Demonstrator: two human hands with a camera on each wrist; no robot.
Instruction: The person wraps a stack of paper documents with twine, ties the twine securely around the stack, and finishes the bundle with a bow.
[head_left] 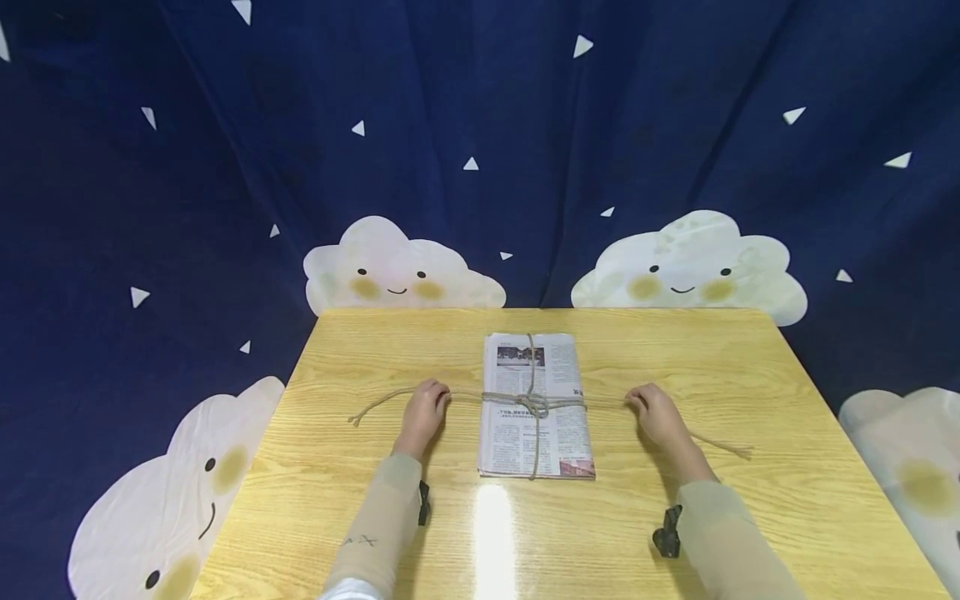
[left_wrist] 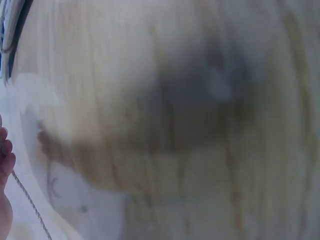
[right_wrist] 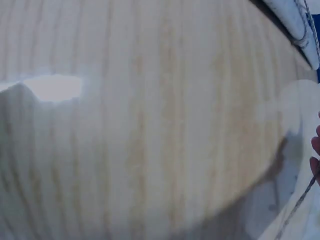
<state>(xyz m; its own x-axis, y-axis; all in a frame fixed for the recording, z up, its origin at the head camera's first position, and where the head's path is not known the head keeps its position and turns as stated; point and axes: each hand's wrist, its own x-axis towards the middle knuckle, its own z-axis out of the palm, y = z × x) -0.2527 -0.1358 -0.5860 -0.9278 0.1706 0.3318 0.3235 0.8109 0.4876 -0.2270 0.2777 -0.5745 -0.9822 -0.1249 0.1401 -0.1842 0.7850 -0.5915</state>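
Twine (head_left: 536,406) crosses newspapers (head_left: 504,451) both ways, apparently knotted midway; left hand (head_left: 425,412) at nine o'clock, right hand (head_left: 662,419) at three, pinch its untied ends.

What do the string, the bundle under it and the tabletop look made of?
String: probably natural fibre, perhaps jute, matte; tan, twisted strands. Bundle: apparently newsprint, matte; printed columns. Tabletop: wood or wood-look laminate, glossy; grain and bright glare.

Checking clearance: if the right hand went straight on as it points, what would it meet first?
The right hand would probably pass beside the newspaper bundle, over tabletop, and meet the blue curtain first; depth is unclear.
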